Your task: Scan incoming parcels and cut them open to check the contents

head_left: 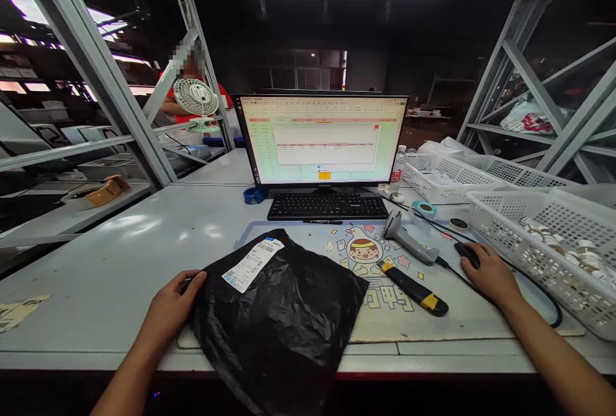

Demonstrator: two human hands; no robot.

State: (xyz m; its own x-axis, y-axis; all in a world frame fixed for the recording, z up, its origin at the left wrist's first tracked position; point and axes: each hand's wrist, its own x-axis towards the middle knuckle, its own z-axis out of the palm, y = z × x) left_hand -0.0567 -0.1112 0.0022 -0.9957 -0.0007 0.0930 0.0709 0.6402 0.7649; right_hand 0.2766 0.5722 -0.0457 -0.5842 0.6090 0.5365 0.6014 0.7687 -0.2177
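A black plastic mailing bag [283,320] with a white shipping label [253,264] lies at the table's front, its lower part hanging past the edge. My left hand [176,300] pinches the bag's left side between thumb and fingers. On the right, my right hand [491,273] rests over a black computer mouse [468,254], fingers curved around it. Between the bag and that hand lie a yellow-and-black utility knife [414,289] and a grey barcode scanner [409,241] on the cartoon desk mat [368,320].
A lit monitor [322,146] stands behind a black keyboard [327,206]. White perforated baskets [543,210] line the right side, one with several small bottles [584,252]. Tape rolls [253,196] sit near the keyboard. A person [185,92] is behind a fan [196,96].
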